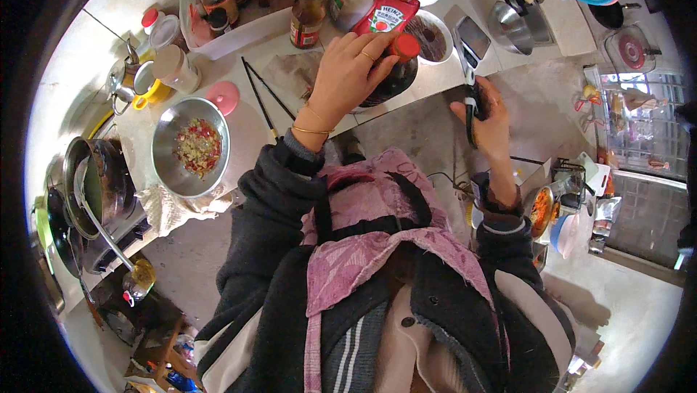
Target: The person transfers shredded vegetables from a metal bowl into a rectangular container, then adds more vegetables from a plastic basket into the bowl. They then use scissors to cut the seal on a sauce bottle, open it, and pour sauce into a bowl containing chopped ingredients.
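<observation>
My left hand (348, 69) is at a dark bottle (397, 80) with a red cap (406, 47). Its fingers and thumb reach the cap's near side; whether they grip it is unclear. Just beyond the fingers lies a red Heinz sauce pouch (385, 12). In my right hand (493, 121) is a pair of scissors (469, 74) with black-and-white handles, held past the counter's edge, blades pointing away from me. A white bowl (451, 39) of dark liquid stands behind the bottle, and a phone (474, 36) lies beyond the blades.
Left on the counter (250, 115), a steel bowl (190, 147) holds a chopped red-and-pale mix. Black chopsticks (258, 91) and a pink lid (222, 98) lie nearby. Seasoning bottles (309, 6) line the back. A pot (103, 186) with a ladle (106, 229) stands far left.
</observation>
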A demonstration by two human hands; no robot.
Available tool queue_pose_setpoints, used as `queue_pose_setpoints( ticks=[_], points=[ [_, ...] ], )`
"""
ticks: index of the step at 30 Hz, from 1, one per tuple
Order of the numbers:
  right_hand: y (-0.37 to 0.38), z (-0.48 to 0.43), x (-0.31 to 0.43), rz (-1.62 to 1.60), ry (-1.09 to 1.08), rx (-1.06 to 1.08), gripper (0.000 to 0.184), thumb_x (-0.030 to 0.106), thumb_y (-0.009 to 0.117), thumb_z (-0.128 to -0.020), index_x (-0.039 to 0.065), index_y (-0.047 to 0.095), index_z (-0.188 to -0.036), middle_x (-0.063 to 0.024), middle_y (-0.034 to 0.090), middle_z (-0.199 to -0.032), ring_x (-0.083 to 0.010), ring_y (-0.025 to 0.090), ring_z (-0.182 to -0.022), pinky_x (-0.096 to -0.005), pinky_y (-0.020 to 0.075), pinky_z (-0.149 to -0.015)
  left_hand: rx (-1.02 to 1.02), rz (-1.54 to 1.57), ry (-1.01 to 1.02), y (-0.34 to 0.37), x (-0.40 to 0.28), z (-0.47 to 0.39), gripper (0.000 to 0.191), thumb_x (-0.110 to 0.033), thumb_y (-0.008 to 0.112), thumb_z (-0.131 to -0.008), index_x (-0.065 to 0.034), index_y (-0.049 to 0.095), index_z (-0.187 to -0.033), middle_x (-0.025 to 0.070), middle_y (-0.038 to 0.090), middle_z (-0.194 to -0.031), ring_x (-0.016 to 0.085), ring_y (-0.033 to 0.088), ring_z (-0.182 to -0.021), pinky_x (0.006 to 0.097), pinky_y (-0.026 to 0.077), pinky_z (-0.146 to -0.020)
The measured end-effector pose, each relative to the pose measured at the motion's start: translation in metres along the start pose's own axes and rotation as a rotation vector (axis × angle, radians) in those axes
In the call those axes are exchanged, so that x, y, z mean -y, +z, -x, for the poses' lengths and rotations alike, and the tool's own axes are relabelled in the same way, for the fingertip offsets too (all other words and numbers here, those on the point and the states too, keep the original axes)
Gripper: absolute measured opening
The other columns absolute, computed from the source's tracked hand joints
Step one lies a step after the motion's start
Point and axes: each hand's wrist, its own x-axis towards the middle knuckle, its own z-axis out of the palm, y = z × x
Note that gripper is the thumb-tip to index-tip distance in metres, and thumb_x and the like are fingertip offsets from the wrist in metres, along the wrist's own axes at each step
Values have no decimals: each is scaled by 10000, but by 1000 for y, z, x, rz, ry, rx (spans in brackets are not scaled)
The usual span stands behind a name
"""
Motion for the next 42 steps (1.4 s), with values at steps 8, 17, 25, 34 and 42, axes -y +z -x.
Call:
queue_pose_setpoints(
  ticks=[8, 17, 25, 34, 42],
  points=[
    [80, -27, 39, -416, 41, -32, 698, 80, 720, -840, 47, 311, -1405, -98, 586, -1171, -122, 561, -980, -258, 463, -846, -37, -229, -63, 4, -28, -3, 377, -197, 671, -731, -49, 595, -1069, 56, 635, -913, 234, 580, -805, 366, 443, -709],
    [95, -40, 56, -444, 13, 3, 672, 195, 699, -878, 33, 295, -1390, -93, 545, -1205, -163, 525, -1088, -285, 408, -952, -28, -192, -84, 7, -30, 1, 405, -210, 631, -768, -43, 574, -1132, 70, 642, -960, 243, 590, -826, 368, 445, -737],
    [99, -44, 57, -386, -57, -14, 671, 261, 669, -902, 36, 275, -1396, -104, 508, -1259, -177, 503, -1126, -306, 387, -981, -91, -218, -146, 17, -34, 2, 390, -224, 610, -793, -52, 569, -1141, 68, 634, -933, 243, 581, -803, 368, 416, -702],
    [99, -46, 63, -406, -39, 0, 644, 252, 641, -918, 41, 265, -1397, -105, 510, -1245, -181, 512, -1107, -307, 398, -968, -130, -206, -189, 22, -36, 4, 367, -209, 607, -806, -51, 571, -1136, 73, 631, -921, 242, 582, -810, 367, 394, -715],
    [106, -49, 55, -545, -52, 3, 661, 186, 673, -891, 44, 262, -1389, -101, 509, -1220, -183, 530, -1099, -314, 419, -960, -62, 29, -240, 13, -26, 7, 402, -183, 617, -833, -67, 551, -1212, 117, 638, -983, 304, 600, -875, 388, 416, -754]
  ],
)
